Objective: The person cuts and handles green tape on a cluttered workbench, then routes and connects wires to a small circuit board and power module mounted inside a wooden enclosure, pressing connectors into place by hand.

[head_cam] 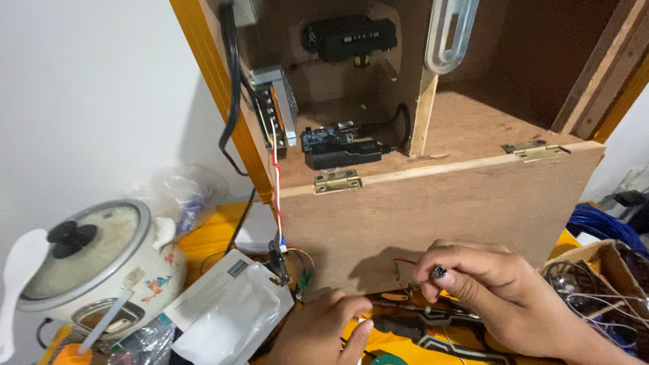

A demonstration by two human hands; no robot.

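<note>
My right hand pinches a small dark part with thin red and green wires against the hanging wooden flap of an open wooden cabinet. My left hand rests lower, fingers curled over a dark tool handle lying on the yellow surface. Inside the cabinet sit a small circuit board on a black box, a metal power supply and a black device. A red and white wire pair hangs down from the power supply to a small connector.
A white rice cooker with a glass lid stands at the left. White plastic pouches lie beside it. A cardboard box of tangled wires and a blue cable coil are at the right. Brass hinges join flap and cabinet.
</note>
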